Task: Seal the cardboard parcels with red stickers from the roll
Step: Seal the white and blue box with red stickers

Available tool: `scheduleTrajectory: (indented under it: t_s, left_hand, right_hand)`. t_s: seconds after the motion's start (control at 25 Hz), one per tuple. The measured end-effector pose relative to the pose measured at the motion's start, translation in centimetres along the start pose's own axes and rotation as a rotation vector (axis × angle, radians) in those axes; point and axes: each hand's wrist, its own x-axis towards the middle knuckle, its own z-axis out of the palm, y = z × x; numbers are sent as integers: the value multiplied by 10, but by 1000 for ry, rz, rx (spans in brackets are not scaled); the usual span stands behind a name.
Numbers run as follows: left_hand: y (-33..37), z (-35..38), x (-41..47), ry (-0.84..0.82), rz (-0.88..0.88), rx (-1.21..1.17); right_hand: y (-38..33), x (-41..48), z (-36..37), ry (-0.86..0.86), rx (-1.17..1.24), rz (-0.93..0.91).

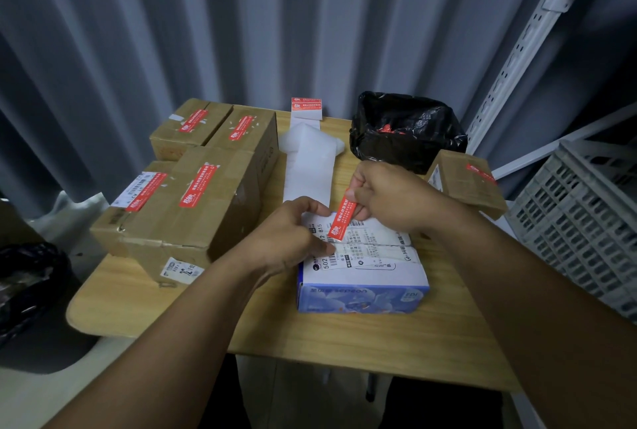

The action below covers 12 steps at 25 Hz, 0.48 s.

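Two hands work over the blue-and-white box (362,294) at the front of the table (310,332). Right hand (386,194) pinches the upper end of the red sticker (343,218); its lower end touches the shipping label (372,242). Left hand (293,235) fingers curl over the box's left edge, gripping it. Sticker roll (306,108) stands at the far table edge.

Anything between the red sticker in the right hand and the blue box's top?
Nothing visible. The right hand pinches the red sticker by its upper end; its lower end meets the label on the blue box. The left hand rests on the box beside that end, not under it.
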Motion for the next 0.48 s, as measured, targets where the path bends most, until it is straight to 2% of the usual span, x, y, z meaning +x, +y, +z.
scheduleTrajectory:
  t_s: [0.48]
  left_hand:
    - [-4,-1,5,8,2,31]
  right_hand:
    - [-4,-2,-6,-74,80,7]
